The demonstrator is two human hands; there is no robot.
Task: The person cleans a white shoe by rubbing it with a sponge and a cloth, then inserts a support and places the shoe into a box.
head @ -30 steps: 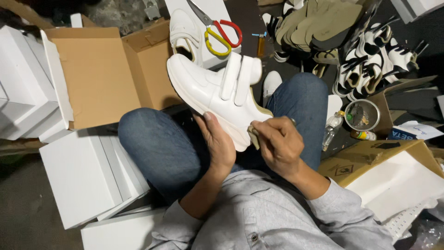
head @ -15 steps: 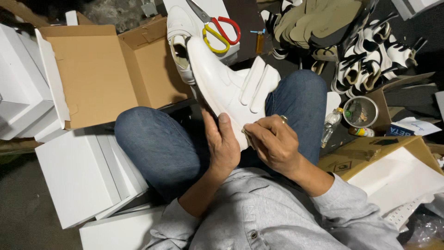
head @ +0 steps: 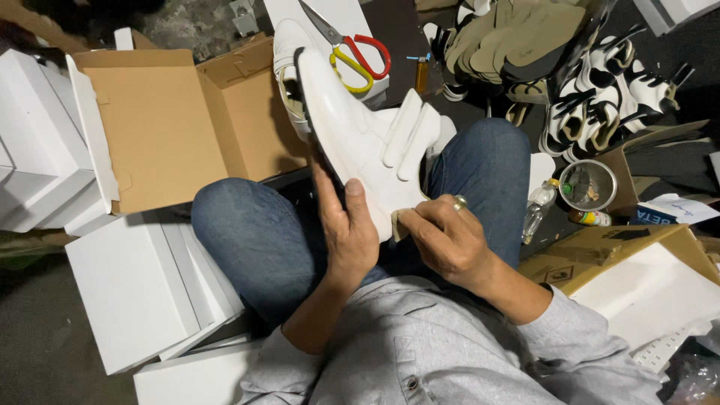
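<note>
Scissors (head: 352,46) behind shoe (head: 360,142)

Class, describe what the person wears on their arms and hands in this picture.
Both arms wear light grey sleeves, pushed up the forearms, of a buttoned shirt. The left hand is bare, with no glove or ring visible. The right hand is bare too, apart from a metallic ring.

Open cardboard box (head: 172,127) at ten o'clock, scissors (head: 352,49) at twelve, white boxes (head: 142,289) at eight, insoles (head: 517,34) at one

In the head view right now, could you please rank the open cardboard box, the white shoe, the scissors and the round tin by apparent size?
1. open cardboard box
2. white shoe
3. scissors
4. round tin

Scissors and tin are close.
</note>
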